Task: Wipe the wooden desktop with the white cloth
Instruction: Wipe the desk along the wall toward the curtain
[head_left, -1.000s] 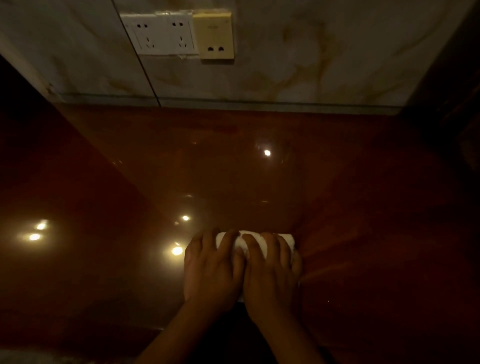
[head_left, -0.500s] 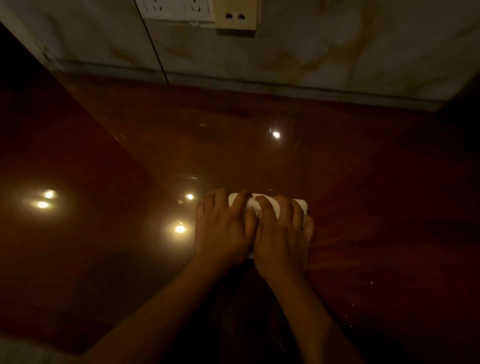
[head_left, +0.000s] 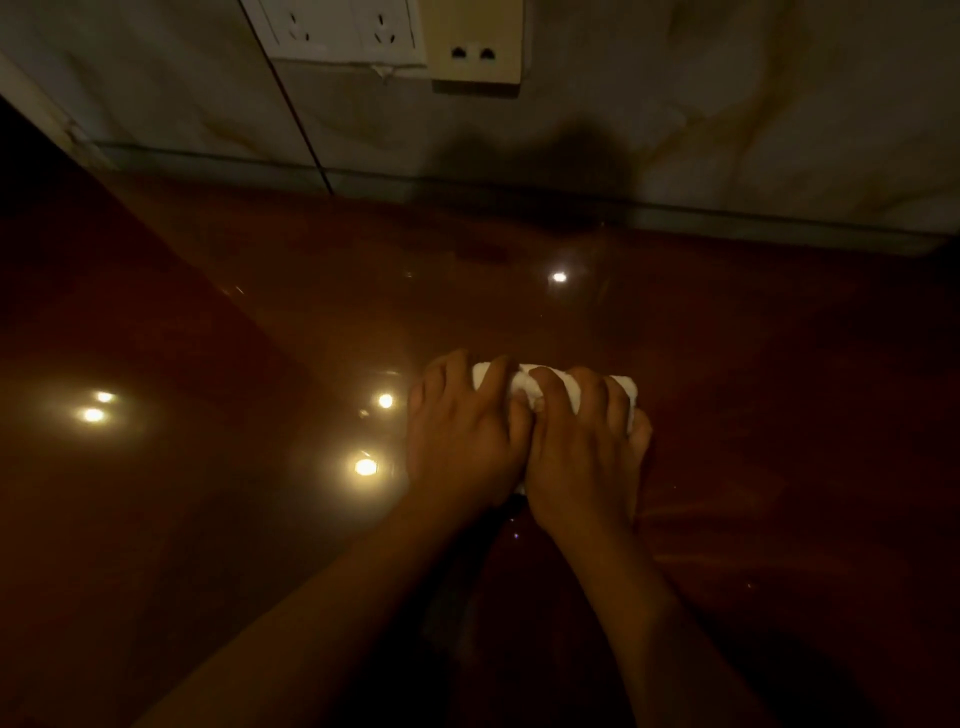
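On the left, the glossy reddish-brown wooden surface (head_left: 218, 519) shows only bright lamp reflections at about 9 o'clock from the hands, and nothing else lies on it there. Moving right, the left hand (head_left: 462, 441) lies palm down with fingers spread forward, pressing on the left half of the white cloth (head_left: 524, 389); touching it thumb to thumb, the right hand (head_left: 582, 457) presses down the right half in the same flat way. Neither hand pinches or lifts the cloth: both simply bear on it from above. The cloth is folded or rolled into a short bar, most of it hidden beneath the palms, with white showing between the fingers and at the fingertips. Its long axis runs 9 to 3 o'clock, across the forearms, so its broad edge faces 12 o'clock toward the marbled wall (head_left: 727, 130) with its sockets (head_left: 337, 31). The two hands sit equally on it, neither nearer. Judging from this, the coming stroke turns on the band of surface at 12 o'clock between cloth and wall: a push straight ahead would carry the cloth's full width across it. Farther right, at 3 o'clock, the surface darkens and its detail cannot be made out.
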